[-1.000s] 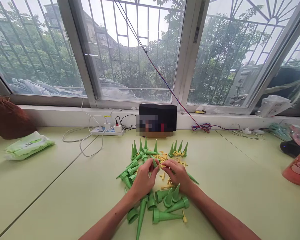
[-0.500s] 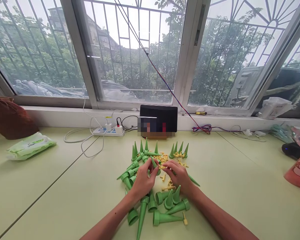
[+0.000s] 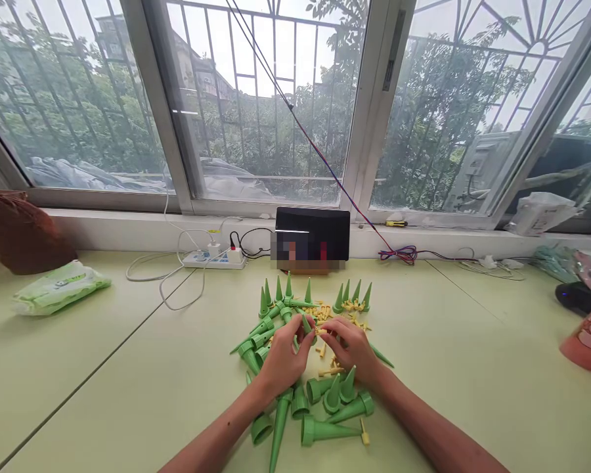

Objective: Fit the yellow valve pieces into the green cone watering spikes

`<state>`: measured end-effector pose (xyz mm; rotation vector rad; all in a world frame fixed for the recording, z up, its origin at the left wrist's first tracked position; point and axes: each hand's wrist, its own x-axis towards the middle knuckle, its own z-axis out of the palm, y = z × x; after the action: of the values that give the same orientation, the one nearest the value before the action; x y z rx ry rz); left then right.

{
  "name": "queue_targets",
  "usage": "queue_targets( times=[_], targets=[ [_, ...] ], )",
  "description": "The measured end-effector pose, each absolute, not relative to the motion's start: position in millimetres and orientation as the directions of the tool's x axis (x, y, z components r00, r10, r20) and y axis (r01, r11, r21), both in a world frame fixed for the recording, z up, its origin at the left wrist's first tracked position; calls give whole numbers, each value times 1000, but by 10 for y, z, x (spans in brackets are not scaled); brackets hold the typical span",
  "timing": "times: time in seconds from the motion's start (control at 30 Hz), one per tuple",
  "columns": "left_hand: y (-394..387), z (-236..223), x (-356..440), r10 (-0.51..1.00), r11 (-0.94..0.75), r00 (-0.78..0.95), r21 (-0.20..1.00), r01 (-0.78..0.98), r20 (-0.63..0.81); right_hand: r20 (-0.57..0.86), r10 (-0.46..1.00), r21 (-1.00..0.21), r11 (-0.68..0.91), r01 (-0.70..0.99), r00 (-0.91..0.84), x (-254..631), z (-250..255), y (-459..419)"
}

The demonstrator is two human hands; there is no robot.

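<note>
Between the thumb and fingers of my left hand (image 3: 286, 347) is a green plastic spike (image 3: 306, 325), its tip pointing up and away. My right hand (image 3: 347, 341) pinches a small yellow plastic valve (image 3: 320, 332) against the spike's side; whether it sits in a hole I cannot tell. More hollow green spikes (image 3: 329, 430) lie around both hands, some on their sides and some upright. Loose yellow valves (image 3: 322, 351) are scattered between and behind my hands. One yellow valve (image 3: 365, 433) lies at the tip of a near spike.
A dark tablet (image 3: 312, 233) leans at the back by the window. To its left lies a power strip (image 3: 215, 258) with white cables. A green tissue pack (image 3: 62, 289) rests at left, and a red cup (image 3: 588, 335) stands at right. Several upright spikes (image 3: 357, 297) stand behind my hands.
The spike in my left hand has tilted slightly and shifted a little to the right. My right hand stays close to it with the yellow valve.
</note>
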<state>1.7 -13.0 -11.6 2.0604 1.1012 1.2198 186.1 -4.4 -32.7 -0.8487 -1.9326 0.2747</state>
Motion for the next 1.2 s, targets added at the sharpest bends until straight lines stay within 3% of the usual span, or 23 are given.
queue_targets(
  times=[0.7,1.0,1.2],
  targets=[
    [-151,-93,26,804,-594,327,672,441,497,652,695,-504,696,512,-304,1874,-376,-4],
    [-146,-86,39,825,-564,273,697,443,494,619,730,-595,676,434,-289,1882,-363,-41],
    [-145,-93,33,811,-584,289,675,452,508,645,701,-554,704,445,-304,1878,-360,-44]
  ],
)
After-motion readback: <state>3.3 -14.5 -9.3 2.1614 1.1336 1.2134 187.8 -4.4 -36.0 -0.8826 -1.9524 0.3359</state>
